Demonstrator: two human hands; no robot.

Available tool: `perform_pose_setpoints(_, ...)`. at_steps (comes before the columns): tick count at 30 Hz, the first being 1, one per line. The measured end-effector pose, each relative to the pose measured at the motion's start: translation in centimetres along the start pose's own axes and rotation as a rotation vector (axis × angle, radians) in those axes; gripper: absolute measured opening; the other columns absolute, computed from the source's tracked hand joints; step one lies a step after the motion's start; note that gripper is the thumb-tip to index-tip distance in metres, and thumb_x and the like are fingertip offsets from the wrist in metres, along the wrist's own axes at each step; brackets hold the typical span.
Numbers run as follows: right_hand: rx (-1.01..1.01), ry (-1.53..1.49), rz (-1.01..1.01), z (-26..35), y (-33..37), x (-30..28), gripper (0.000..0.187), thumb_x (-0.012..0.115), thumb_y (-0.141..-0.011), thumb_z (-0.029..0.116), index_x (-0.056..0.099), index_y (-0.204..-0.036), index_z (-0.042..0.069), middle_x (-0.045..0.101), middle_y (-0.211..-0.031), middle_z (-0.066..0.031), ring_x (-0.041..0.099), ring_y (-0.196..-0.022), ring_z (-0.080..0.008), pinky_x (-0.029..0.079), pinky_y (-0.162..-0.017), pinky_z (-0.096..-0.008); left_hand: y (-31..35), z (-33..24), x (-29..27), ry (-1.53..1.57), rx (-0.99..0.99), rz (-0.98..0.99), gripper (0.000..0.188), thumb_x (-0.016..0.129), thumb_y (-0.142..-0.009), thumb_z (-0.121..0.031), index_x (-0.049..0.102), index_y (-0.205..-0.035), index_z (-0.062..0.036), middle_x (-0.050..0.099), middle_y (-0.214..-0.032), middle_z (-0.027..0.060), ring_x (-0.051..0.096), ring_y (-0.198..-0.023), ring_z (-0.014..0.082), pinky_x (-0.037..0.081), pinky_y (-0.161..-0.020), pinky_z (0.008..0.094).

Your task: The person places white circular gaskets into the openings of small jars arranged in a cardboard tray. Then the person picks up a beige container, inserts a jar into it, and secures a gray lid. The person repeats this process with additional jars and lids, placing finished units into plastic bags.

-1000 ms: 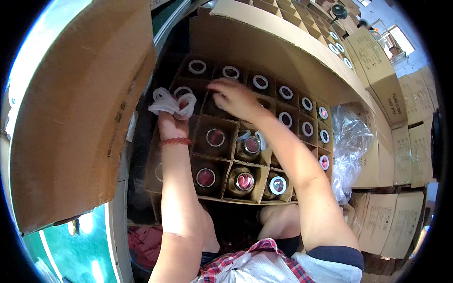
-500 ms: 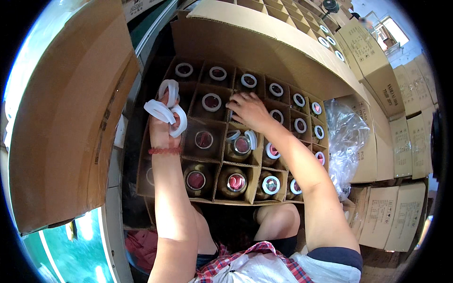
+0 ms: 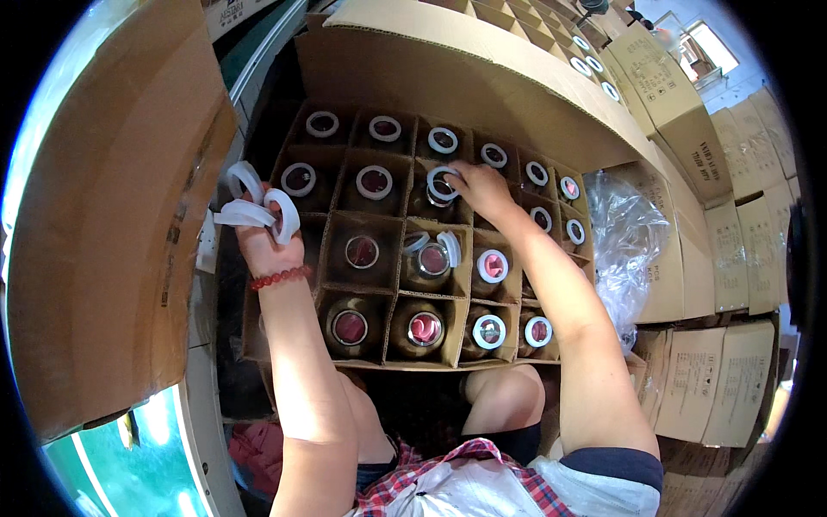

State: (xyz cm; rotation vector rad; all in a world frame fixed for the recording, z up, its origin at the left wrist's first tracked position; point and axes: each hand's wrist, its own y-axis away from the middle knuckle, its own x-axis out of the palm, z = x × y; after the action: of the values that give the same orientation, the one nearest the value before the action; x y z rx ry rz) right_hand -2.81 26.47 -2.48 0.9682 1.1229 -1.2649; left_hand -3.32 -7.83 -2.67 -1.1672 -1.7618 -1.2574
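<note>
My left hand (image 3: 269,248), a red beaded bracelet at its wrist, is closed on several white plastic rings (image 3: 284,215) at the carton's left side. Fingers of my right hand (image 3: 484,189) pinch the right edge of a white ring (image 3: 433,183), which sits tilted over the mouth of a glass flask (image 3: 436,205) in a middle cell. Just nearer, two loose rings (image 3: 449,248) lean beside the rim of another flask (image 3: 432,261). Rings sit on the mouths of the far-row flasks and those at right; several near-left flasks (image 3: 350,327) have bare rims.
The divided cardboard carton (image 3: 405,372) stands before my knees, its far flap (image 3: 482,73) raised. Behind it is another divided carton (image 3: 517,17). A brown box (image 3: 112,215) rises at left. Clear plastic film (image 3: 629,250) and stacked cartons (image 3: 715,379) stand at right.
My left hand has drawn left, off the carton's left cells, with its rings. My right hand has shifted right and now pinches a ring at the flask mouth it was covering.
</note>
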Motion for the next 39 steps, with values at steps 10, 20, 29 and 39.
perform_pose_setpoints(10,-0.093,0.432,0.119,2.3,0.3,0.3,0.043,0.046,-0.094,0.038,0.067,-0.097,0.000,0.063,-0.105,-0.0173,0.062,-0.099,-0.0333,0.051,-0.080,-0.0457,0.2,1.0,0.1,-0.034,-0.081,0.087,0.024,0.056,-0.094,-0.029,0.058,-0.103,-0.0066,0.063,-0.088,0.0050,0.059,-0.064,0.0114,0.050,-0.054,0.0221)
perform_pose_setpoints(20,-0.245,0.423,0.019,1.5,1.8,0.5,0.035,0.049,-0.090,0.027,0.063,-0.107,0.000,0.060,-0.108,-0.0173,0.058,-0.107,-0.0319,0.050,-0.083,-0.0440,0.9,1.6,1.4,-0.053,-0.079,-0.038,0.026,0.055,-0.095,-0.032,0.060,-0.102,-0.0070,0.063,-0.081,0.0049,0.058,-0.059,0.0108,0.047,-0.047,0.0204)
perform_pose_setpoints(29,-0.075,-0.029,-0.047,1.6,-0.2,0.1,0.024,0.058,-0.085,0.017,0.063,-0.105,0.006,0.059,-0.106,-0.0175,0.061,-0.098,-0.0373,0.050,-0.080,-0.0482,1.0,1.5,2.0,-0.045,-0.103,-0.052,0.028,0.053,-0.097,-0.033,0.059,-0.098,-0.0060,0.060,-0.070,0.0040,0.056,-0.053,0.0099,0.041,-0.040,0.0189)
perform_pose_setpoints(39,-0.266,0.164,-0.093,1.6,2.1,1.0,0.025,0.059,-0.087,0.021,0.064,-0.107,0.008,0.058,-0.113,-0.0125,0.058,-0.107,-0.0324,0.045,-0.092,-0.0478,1.1,2.3,2.1,-0.082,-0.080,-0.062,0.026,0.053,-0.097,-0.030,0.058,-0.098,-0.0044,0.059,-0.075,0.0057,0.057,-0.059,0.0109,0.042,-0.041,0.0207)
